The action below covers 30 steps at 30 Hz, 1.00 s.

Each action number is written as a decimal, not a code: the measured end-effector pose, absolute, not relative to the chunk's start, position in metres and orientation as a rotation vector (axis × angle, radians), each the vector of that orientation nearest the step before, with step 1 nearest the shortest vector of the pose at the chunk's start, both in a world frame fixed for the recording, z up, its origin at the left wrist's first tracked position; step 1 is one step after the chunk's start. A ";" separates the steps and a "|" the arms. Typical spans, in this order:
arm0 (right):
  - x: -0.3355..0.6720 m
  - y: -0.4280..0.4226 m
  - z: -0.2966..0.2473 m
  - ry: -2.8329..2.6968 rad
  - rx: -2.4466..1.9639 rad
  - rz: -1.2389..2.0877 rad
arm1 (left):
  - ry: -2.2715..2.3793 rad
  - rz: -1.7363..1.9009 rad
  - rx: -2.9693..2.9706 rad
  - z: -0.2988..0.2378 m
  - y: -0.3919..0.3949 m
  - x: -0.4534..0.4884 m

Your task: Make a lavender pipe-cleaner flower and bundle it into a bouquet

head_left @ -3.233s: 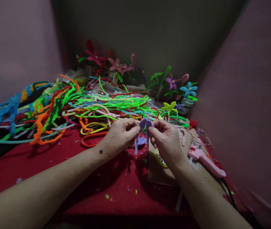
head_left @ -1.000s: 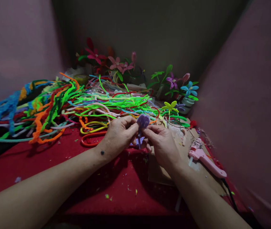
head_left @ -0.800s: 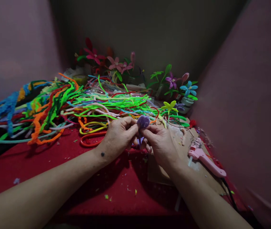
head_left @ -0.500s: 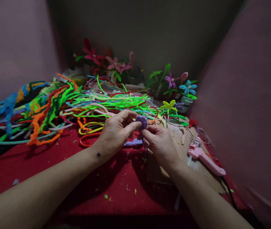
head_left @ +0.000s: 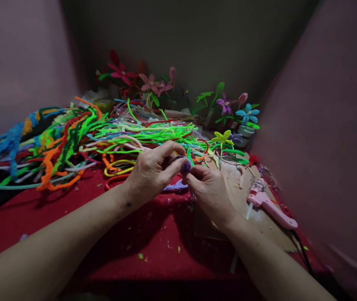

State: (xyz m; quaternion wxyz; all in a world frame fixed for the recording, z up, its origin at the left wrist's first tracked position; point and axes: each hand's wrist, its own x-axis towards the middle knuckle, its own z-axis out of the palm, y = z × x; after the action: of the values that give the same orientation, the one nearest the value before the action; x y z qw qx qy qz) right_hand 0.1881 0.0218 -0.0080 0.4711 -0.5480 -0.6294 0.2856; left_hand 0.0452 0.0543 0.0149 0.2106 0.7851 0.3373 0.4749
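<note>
Nearly closed grips (head_left: pixel 150 167) (head_left: pixel 212 192) on purple piece (head_left: pixel 186 166)

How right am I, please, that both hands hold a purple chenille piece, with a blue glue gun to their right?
The head view shows a pink glue gun, not blue; the left hand and right hand do hold the purple chenille piece.

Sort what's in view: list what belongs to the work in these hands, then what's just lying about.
Likely in the work:
purple fuzzy piece, pinched by left hand and right hand
purple strip just below, perhaps, since its colour matches

Apparently lying about:
pink glue gun on cardboard
pile of fuzzy stems
yellow flower
blue flower
</note>
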 end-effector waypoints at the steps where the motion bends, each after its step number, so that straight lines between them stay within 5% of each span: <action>1: 0.188 0.021 -0.007 -1.546 -1.347 0.690 | 0.928 1.315 2.217 0.015 0.055 0.045; 22: 0.204 0.030 -0.007 -1.073 -1.021 1.599 | 0.779 1.326 2.437 0.019 0.057 0.036; 30: 0.206 0.029 -0.004 -1.029 -1.020 1.692 | 0.771 1.311 2.372 0.023 0.054 0.035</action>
State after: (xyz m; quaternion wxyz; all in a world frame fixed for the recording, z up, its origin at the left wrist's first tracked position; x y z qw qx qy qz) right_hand 0.2064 0.0291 -0.0039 0.4413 -0.4109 -0.4146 0.6816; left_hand 0.0350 0.0535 0.0229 0.1613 0.8308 0.2700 0.4593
